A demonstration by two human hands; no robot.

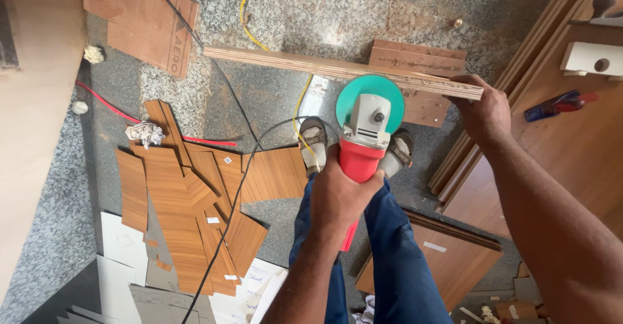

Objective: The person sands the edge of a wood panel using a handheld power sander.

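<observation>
Head view, looking straight down. Left hand (341, 197) is wrapped fully around the red plastic body of a hand-held angle grinder (361, 144), fingers closed tight on the barrel. Directly ahead of that grip sits the grinder's grey metal gear head, and beyond it the round teal disc (370, 98), which meets the near edge of a long, narrow plywood strip (337, 69).

Right hand (485, 111), off to the right of the grinder grip and slightly farther out, is closed over the right end of the same strip, thumb on top and fingers under the edge. The strip runs leftward from that hold, across the disc, well past the grinder.

Below the grinder grip are two sandalled feet (313, 144) on a grey speckled stone floor (272, 97), with blue trouser legs (396, 259) nearer the camera.

Left of the grip, a black power cable (228, 201) crosses a scatter of orange-brown wood-grain laminate offcuts (188, 201). Farther out, a yellow cable (250, 29) and a red cable (110, 108) lie on the floor.

Right of the right hand's hold stand brown laminated boards (558, 162), with a blue and red hand tool (558, 105) resting on them.
</observation>
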